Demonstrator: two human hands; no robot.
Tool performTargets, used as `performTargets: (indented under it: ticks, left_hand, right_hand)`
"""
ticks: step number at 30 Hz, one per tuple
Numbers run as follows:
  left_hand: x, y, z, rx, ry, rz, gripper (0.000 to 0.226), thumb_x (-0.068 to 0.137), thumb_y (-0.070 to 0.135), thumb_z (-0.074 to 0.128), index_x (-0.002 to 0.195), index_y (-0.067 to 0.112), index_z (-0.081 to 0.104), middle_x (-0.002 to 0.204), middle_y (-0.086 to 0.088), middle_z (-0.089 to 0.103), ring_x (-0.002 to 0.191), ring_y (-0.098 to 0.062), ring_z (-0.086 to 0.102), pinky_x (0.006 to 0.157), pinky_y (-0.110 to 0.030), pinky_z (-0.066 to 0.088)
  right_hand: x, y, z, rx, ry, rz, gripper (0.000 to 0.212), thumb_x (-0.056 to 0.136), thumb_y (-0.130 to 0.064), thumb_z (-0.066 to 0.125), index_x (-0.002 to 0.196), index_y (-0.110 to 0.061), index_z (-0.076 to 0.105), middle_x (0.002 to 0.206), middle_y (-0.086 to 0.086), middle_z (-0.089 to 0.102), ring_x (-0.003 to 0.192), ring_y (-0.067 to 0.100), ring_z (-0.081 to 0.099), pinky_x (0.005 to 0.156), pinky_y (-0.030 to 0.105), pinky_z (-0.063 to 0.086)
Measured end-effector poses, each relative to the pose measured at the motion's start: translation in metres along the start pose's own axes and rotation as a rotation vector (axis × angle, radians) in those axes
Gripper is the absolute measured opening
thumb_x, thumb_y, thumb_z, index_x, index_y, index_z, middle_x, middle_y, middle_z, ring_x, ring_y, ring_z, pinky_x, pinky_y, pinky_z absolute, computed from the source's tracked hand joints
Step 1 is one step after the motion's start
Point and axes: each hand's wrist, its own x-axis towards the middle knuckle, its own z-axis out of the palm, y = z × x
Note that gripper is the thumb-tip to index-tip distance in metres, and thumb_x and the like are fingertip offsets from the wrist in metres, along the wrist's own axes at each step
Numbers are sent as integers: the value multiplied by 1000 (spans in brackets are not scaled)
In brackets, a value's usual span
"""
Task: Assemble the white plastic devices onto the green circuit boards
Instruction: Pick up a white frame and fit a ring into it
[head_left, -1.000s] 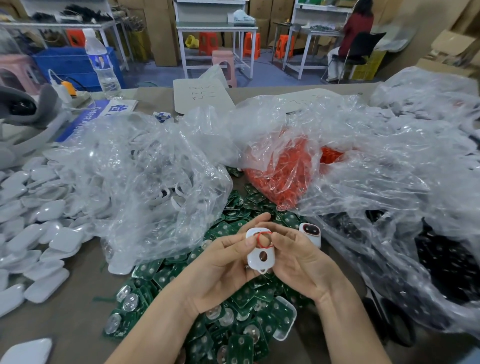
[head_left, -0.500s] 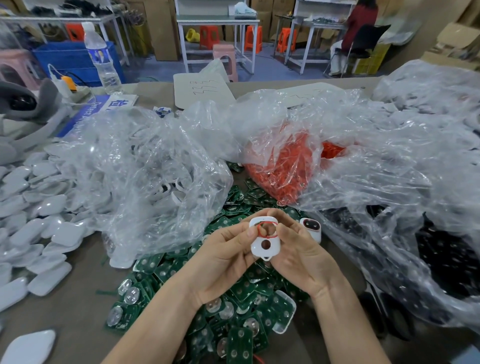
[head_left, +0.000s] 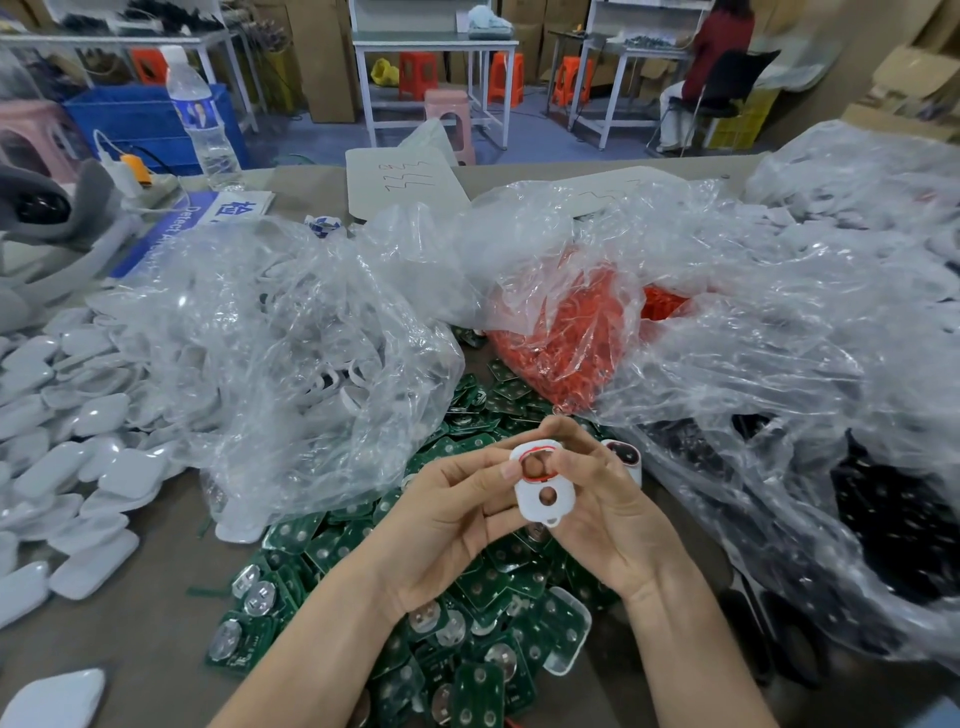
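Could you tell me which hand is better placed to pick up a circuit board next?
Probably the left hand: it only pinches the edge of the white shell, the right hand wraps its far side, and green circuit boards lie beneath.

Bare tabletop (head_left: 156, 649) is left only at the lower left, between the spread white covers (head_left: 119, 473) and the green circuit boards (head_left: 483, 686) heaped at lower centre. Above that heap, room is taken by the left hand (head_left: 441, 525) and right hand (head_left: 608, 525) gripping a white plastic device (head_left: 527, 500). Beyond, passage is blocked by crumpled clear bags (head_left: 291, 364) across the frame.
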Motion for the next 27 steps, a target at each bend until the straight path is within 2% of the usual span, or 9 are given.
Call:
performTargets:
  ticks: [2,6,9,13,16,18,22,25,27]
  left_hand:
    - [0,1,0,17,26,4,25,79,15,69,99,1,75,110,-10,73,93,-18,72,74,-24,58]
    - [1,0,1,72,83,19,20,83,13,61,90,10,79,97,-10,75,88,-15,73,71,-22,58]
    - [3,-1,0,111,131,43,17,79,14,64,85,9,78,94,-13,75,85,-18,73,70,-24,59]
    - [4,-1,-3,129,166,75,16,73,16,68,83,9,79,91,-15,74,83,-20,73,69,-24,59]
    - [4,0,-4,126,160,86,20,77,16,65,88,6,78,93,-15,74,84,-20,73,72,-25,59]
    - [4,1,-4,125,149,69,21,79,16,64,90,5,78,95,-16,74,85,-20,73,72,-25,59]
    - [2,4,-7,137,103,9,23,83,16,62,95,4,76,97,-16,73,85,-20,73,72,-24,59]
    - [1,6,-7,118,81,-11,23,85,15,60,95,3,76,97,-15,73,85,-20,73,73,-25,59]
    - [0,6,-7,121,74,-14,22,84,17,59,92,7,78,96,-13,74,85,-18,73,73,-24,59]
  right_hand:
    - [0,0,0,9,-3,-3,40,53,-20,93,87,-17,72,90,9,70,80,18,67,71,28,56]
    - [0,1,0,33,35,-24,43,48,-21,96,85,-16,73,85,8,71,76,17,68,66,28,56]
    - [-1,1,1,-5,61,-71,34,54,-21,93,81,-15,74,85,9,72,75,18,68,64,29,56]
    - [-2,4,3,-286,155,-216,15,68,-17,80,82,-19,76,86,6,73,78,17,69,67,28,57]
    - [-5,2,0,-622,176,-360,22,73,-10,77,94,-16,72,92,3,74,83,18,70,74,29,57]
    - [-8,-3,-3,-798,171,-384,26,76,-4,76,98,-17,70,93,4,74,85,18,72,75,26,56]
    - [-9,-12,-5,-1027,142,-381,28,73,-18,81,95,-33,70,95,-3,72,83,18,71,77,29,56]
    - [-7,-17,-3,-1121,87,-457,25,72,-28,79,96,-34,72,96,-9,67,86,15,67,76,20,52]
    - [-7,-18,-2,-1128,64,-479,22,73,-30,77,95,-33,73,94,-10,66,86,15,66,74,20,52]
